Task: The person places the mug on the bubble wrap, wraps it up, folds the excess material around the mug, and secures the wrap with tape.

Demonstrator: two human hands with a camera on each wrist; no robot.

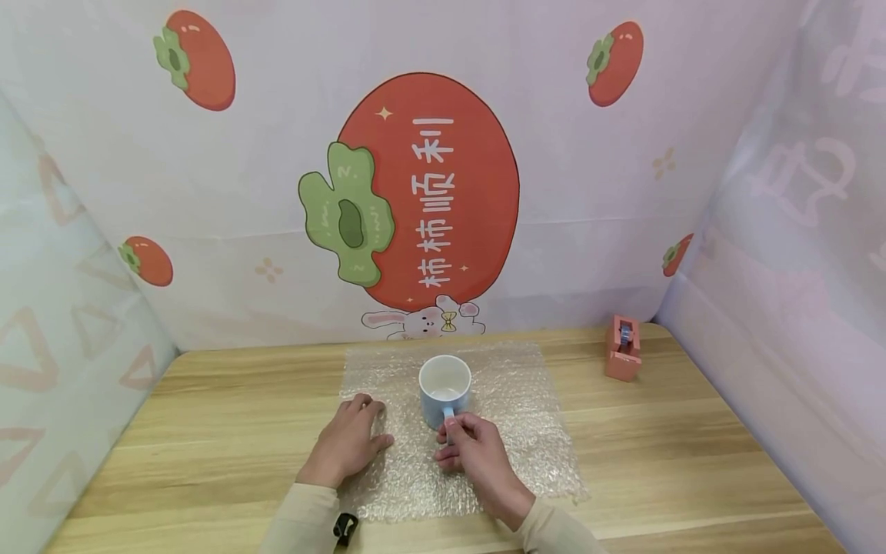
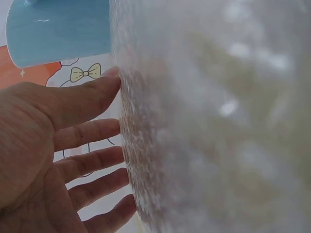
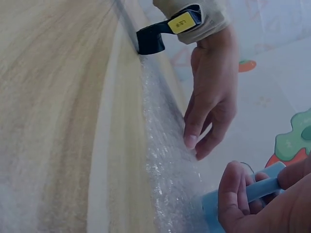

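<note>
A light blue mug [image 1: 434, 409] with a white inside stands upright on a sheet of bubble wrap [image 1: 512, 438]. Its handle points toward the person, and the right hand [image 1: 480, 455] grips it between thumb and curled fingers. In the right wrist view those fingers wrap the blue handle [image 3: 262, 189]. The left hand [image 1: 351, 440] rests on the left side of the bubble wrap, apart from the mug. Seen from the left wrist, its spread fingertips [image 2: 109, 177] touch the wrap's surface, with the mug [image 2: 60, 31] beyond the thumb.
A pink tape dispenser [image 1: 623, 350] with a roll in it stands at the back right of the wooden table [image 1: 228, 408]. Behind the table hangs a cloth backdrop [image 1: 554, 254] printed with persimmons and a rabbit, and more cloth encloses both sides.
</note>
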